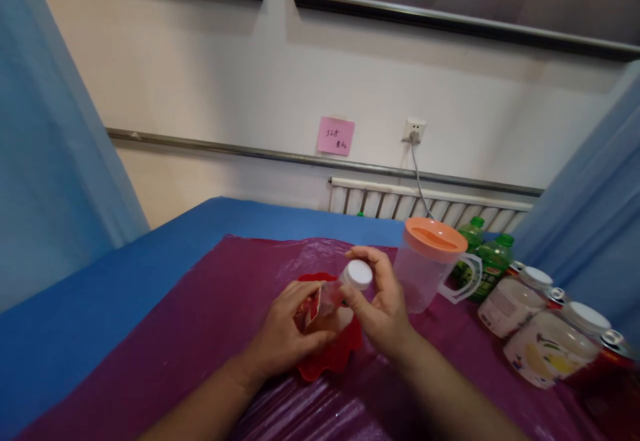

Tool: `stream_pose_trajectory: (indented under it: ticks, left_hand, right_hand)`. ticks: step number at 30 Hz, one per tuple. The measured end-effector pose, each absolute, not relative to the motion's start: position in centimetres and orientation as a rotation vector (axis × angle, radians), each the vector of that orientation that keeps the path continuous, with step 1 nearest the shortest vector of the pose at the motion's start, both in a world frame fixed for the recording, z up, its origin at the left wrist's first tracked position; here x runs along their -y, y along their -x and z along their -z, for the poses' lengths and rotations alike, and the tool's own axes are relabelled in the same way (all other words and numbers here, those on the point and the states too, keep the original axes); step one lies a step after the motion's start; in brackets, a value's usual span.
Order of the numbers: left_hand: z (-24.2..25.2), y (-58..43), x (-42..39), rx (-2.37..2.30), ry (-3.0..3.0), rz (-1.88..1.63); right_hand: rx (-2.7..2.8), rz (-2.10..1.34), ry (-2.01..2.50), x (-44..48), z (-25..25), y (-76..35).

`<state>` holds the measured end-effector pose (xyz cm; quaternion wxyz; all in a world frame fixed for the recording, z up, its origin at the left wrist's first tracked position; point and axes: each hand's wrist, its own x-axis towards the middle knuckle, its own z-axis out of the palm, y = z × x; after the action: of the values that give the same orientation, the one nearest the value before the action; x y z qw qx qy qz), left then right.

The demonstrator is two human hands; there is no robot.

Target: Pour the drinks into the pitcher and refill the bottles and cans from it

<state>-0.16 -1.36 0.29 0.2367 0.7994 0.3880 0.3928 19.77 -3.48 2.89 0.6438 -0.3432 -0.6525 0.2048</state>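
My left hand point(287, 331) is wrapped round a small clear bottle point(327, 302) with a red label and what looks like amber-brown contents. The bottle leans to the right, topped by a white cap point(359, 273). My right hand point(383, 307) is closed about the cap, thumb on the near side and fingers behind it. Beneath both hands lies a red dish with a wavy rim point(316, 369); the hands and bottle hide much of it.
Right of my hands stands a clear pitcher point(417, 281) with an orange lid. Beyond it are green bottles point(493, 257), white-lidded jars point(545, 347) and red cans point(607, 361). Purple plastic sheeting point(200, 334) covers part of the blue tabletop point(125, 294). Blue curtains point(55, 127) hang at both sides.
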Motion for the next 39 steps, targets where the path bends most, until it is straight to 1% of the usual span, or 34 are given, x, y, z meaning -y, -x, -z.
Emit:
stream_pose_trajectory:
  ticks: [4,10,16,25,33,39]
  left_hand:
    - [-0.3,0.2,1.2,-1.062,-2.156,-1.125]
    - [-0.4,0.2,1.0,-1.081,-2.160,-1.127]
    - [-0.6,0.1,1.1,-1.086,-2.173,-1.147]
    - [0.0,0.1,1.1,-1.105,-2.181,-1.141]
    - [0.2,0.4,0.3,-1.104,-2.258,-1.249]
    - [1.2,1.0,-0.9,-1.021,-2.333,-1.160]
  right_hand:
    - [1.507,-0.540,0.680,3.6,-3.3,-19.9]
    - [1.397,-0.460,0.733,3.7,-3.4,-19.4]
    - [1.313,-0.452,0.750,4.0,-3.6,-18.9]
    - [1.305,-0.396,0.827,3.8,-3.5,-18.5]
    - [1.429,-0.606,1.016,3.7,-2.8,-16.5]
    - [1.409,-0.570,1.055,3.9,-4.5,-18.2]
